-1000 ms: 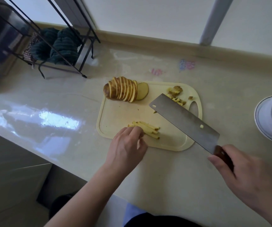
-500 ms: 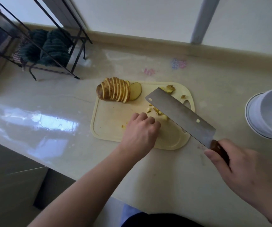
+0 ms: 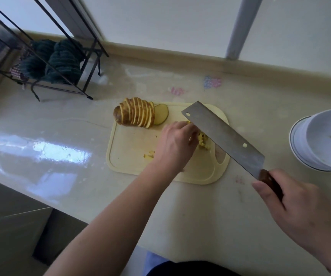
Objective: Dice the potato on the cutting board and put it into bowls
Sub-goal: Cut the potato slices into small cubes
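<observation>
While the left hand sweeps cut potato toward the blade, its fingers are bent over the pile of diced pieces; whether they pinch any pieces or merely push them cannot be told, since the fingertips are partly hidden. To the right, the right hand has its fingers wrapped round the dark wooden handle of the cleaver, whose broad blade is angled across the right part of the cutting board, just right of the dice, with one small scrap stuck to its face. A few stray bits lie near the wrist, toward the near edge of the board. At the far left corner of the board stands the rest of the potato, already sliced into leaning rounds but not yet diced, with one loose slice lying flat beside it. Off the board, well to the right on the counter, wait the stacked white bowls, apparently holding no potato. The step in hand appears to be gathering a finished batch of dice against the blade. The next move probably calls for loading the pile onto the blade, or scooping it by hand, and carrying it level to the bowls without spilling.
</observation>
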Motion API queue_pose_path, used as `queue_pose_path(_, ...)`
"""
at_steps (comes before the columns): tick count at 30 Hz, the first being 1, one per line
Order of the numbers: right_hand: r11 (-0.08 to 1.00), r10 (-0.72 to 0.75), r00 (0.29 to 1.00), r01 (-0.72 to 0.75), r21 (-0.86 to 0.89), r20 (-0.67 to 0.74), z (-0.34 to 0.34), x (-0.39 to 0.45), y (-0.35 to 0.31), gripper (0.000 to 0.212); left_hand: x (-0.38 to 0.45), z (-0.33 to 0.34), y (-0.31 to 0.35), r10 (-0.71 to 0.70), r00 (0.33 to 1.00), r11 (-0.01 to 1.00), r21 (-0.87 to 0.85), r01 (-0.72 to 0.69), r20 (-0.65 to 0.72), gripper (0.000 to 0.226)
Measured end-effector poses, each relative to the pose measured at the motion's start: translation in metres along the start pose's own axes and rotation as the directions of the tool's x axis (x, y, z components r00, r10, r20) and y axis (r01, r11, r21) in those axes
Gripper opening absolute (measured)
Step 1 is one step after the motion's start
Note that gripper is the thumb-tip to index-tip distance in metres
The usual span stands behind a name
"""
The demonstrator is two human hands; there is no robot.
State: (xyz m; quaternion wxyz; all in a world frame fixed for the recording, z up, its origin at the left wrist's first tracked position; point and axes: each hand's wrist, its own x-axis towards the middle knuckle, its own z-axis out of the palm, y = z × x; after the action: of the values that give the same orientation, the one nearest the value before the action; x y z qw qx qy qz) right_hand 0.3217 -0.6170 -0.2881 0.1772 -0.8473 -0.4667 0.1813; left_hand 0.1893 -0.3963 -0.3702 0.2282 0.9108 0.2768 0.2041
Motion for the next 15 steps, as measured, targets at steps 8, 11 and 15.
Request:
queue_pose_path(8, 0.995, -0.045, 0.999, 0.043, -0.093, -0.012, 0.009, 0.002, 0.003, 0.044, -0.028, -0.007, -0.013, -0.114, 0.972, 0.988, -0.126, 0.089, -0.203, 0.01)
queue_pose_path(11, 0.977, -0.122, 0.992, 0.116, -0.18, -0.023, 0.018, 0.007, 0.004, 0.043, -0.038, -0.026, -0.008, -0.362, 0.83, 0.925, -0.273, 0.264, -0.424, 0.011)
queue_pose_path(15, 0.929, -0.247, 0.969, 0.24, -0.283, 0.01, 0.029, 0.016, 0.0, 0.049, -0.031, -0.051, 0.013, -0.022, 0.855, 0.982, -0.174, -0.08, -0.519, 0.009)
